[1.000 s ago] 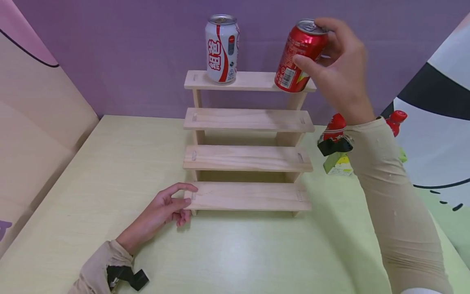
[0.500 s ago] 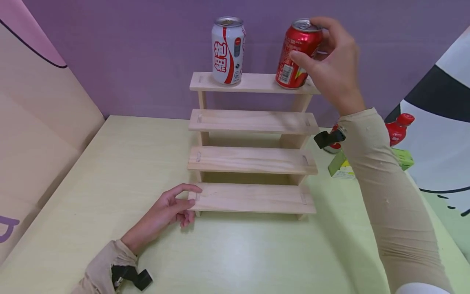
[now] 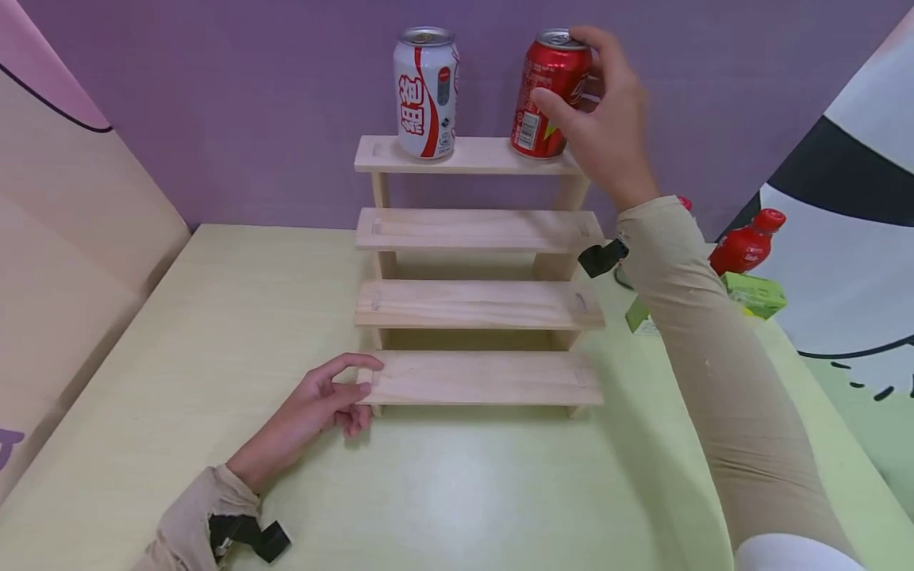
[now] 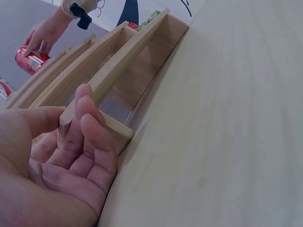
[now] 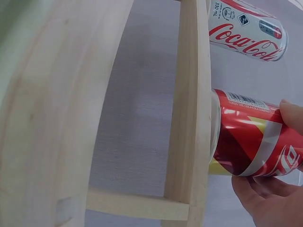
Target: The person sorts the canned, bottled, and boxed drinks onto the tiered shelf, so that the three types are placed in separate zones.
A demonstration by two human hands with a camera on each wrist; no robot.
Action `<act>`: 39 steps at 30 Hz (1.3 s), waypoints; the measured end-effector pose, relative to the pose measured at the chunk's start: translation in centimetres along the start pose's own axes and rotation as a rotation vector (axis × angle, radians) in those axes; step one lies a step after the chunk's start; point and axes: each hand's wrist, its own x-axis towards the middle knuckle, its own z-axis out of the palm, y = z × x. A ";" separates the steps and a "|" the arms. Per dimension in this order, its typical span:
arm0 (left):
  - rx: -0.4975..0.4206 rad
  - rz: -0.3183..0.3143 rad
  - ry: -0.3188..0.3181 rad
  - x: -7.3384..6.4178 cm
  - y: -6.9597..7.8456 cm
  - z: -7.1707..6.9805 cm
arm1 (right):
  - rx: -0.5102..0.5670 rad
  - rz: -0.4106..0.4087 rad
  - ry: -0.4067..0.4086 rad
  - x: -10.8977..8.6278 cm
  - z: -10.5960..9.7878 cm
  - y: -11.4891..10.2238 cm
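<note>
My right hand (image 3: 610, 119) grips a red soda can (image 3: 548, 95) by its side and top rim. The can stands nearly upright at the top step of a wooden tiered rack (image 3: 478, 305), right of a white Coca-Cola can (image 3: 426, 95). In the right wrist view, the red can's base (image 5: 216, 125) is at the step's edge; whether it bears weight there I cannot tell. Down at the lowest step, my left hand (image 3: 314, 408) pinches the left end of the board between thumb and fingers, as the left wrist view (image 4: 71, 161) also shows.
Behind the right forearm lie a red bottle (image 3: 746, 242) and a green carton (image 3: 755, 293). Another green box (image 3: 639, 317) is partly hidden by the sleeve. A purple wall (image 3: 286, 103) rises close behind the rack on the pale table (image 3: 178, 381).
My right hand has moved left with the red can, which went from tilted to nearly upright over the top step. The left hand keeps its hold on the rack.
</note>
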 end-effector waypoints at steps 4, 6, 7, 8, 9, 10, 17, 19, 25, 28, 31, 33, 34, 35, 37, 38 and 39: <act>0.001 -0.010 -0.002 0.0 0.0 0.0 | -0.008 0.022 -0.012 0.0 0.0 0.0; 0.003 -0.012 0.000 0.0 0.0 0.0 | -0.010 0.031 -0.016 -0.1 0.0 0.0; 0.003 -0.012 0.003 0.0 0.0 0.0 | -0.011 0.033 -0.016 -0.1 0.0 -0.1; 0.004 -0.012 0.006 0.0 0.1 0.1 | -0.011 0.039 -0.017 -0.2 0.0 -0.1; 0.006 -0.012 0.008 0.0 0.1 0.1 | -0.013 0.048 -0.020 -0.2 -0.1 -0.1; 0.006 -0.013 0.009 0.0 0.2 0.1 | -0.020 0.056 -0.024 -0.3 -0.1 0.0; 0.007 -0.019 0.005 0.1 0.2 0.1 | 0.009 0.149 -0.060 -2.2 -0.5 0.8; 0.009 -0.025 0.010 0.0 0.2 0.1 | 0.054 0.155 -0.036 -3.0 -0.6 1.3; 0.017 -0.038 0.019 -0.2 0.3 0.1 | 0.082 0.152 0.017 -5.4 -1.4 1.8; 0.016 -0.041 0.026 -0.2 0.3 0.1 | 0.068 0.128 0.032 -6.2 -2.0 1.5; 0.018 -0.046 0.031 -0.2 0.3 0.1 | 0.051 0.096 0.043 -6.9 -2.6 1.3; 0.020 -0.046 0.029 -0.2 0.3 0.1 | 0.037 0.078 0.044 -7.3 -3.1 1.2; 0.020 -0.045 0.028 -0.2 0.3 0.1 | 0.032 0.070 0.045 -7.6 -3.3 1.2; 0.020 -0.044 0.026 -0.2 0.3 0.2 | 0.028 0.063 0.043 -7.8 -3.6 1.2; 0.021 -0.041 0.022 -0.2 0.3 0.2 | 0.014 0.051 0.040 -8.4 -4.1 1.4; 0.021 -0.040 0.021 -0.2 0.3 0.2 | 0.010 0.042 0.041 -8.6 -4.3 1.5; 0.021 -0.038 0.019 -0.2 0.3 0.2 | 0.006 0.032 0.040 -8.9 -4.5 1.6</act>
